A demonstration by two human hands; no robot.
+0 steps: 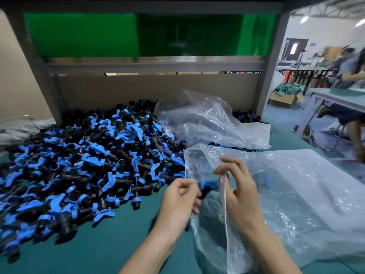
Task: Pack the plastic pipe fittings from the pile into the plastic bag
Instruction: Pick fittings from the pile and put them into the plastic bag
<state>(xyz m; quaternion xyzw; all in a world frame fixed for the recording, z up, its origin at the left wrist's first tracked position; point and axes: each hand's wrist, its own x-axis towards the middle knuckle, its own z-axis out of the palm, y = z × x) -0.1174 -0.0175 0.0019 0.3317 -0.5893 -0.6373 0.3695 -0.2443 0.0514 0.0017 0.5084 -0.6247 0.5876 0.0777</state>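
A large pile of black and blue plastic pipe fittings (83, 161) covers the left half of the green table (102, 248). A clear plastic bag (280, 196) lies at the right front. My left hand (179, 196) pinches one edge of the bag's mouth. My right hand (239, 186) pinches the other edge, a thin strip of film hanging down from its fingers. Between my hands, a black and blue fitting (207, 186) shows just behind the bag's edge; whether it is inside the bag is unclear.
More clear bags (209, 119) are heaped behind, against a cardboard back wall (154, 89). A grey post (270, 72) stands at the right. Beyond the table's right edge, a person (349, 76) sits at another table (339, 97).
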